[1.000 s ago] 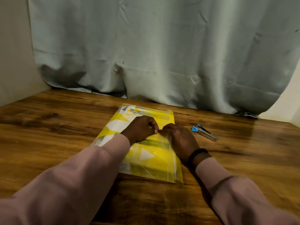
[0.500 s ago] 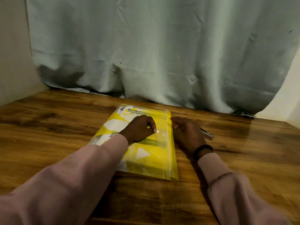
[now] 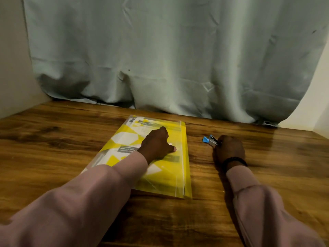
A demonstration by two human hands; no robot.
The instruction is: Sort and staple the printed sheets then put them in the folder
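The folder (image 3: 156,157), a clear plastic sleeve showing yellow and white printed sheets (image 3: 124,138) inside, lies flat on the wooden desk (image 3: 53,139), just in front of the person and well short of the grey curtain (image 3: 160,59) that hangs down to the desk's far edge. The left hand (image 3: 156,145) rests on top of the folder near its middle, fingers curled loosely and thumb stretched toward the right edge. It presses down rather than holding anything, most likely to keep the slippery sleeve from sliding and to keep the sheets flat inside it.

The right hand (image 3: 228,150) is on the desk just right of the folder, apart from it. Its grip is closed around the rear end of the small stapler (image 3: 211,140), whose blue-tipped front sticks out past the fingers toward the folder. The stapler lies low, at or close to the desk surface; whether it is lifted cannot be told.

With the sheets apparently already inside the sleeve, the task looks close to its end. The stapler sits to the right, within easy reach of the right hand and clear of the folder, so taking hold of it does not disturb the sheets. Whether it is being picked up for another staple or moved aside cannot be judged from this view.
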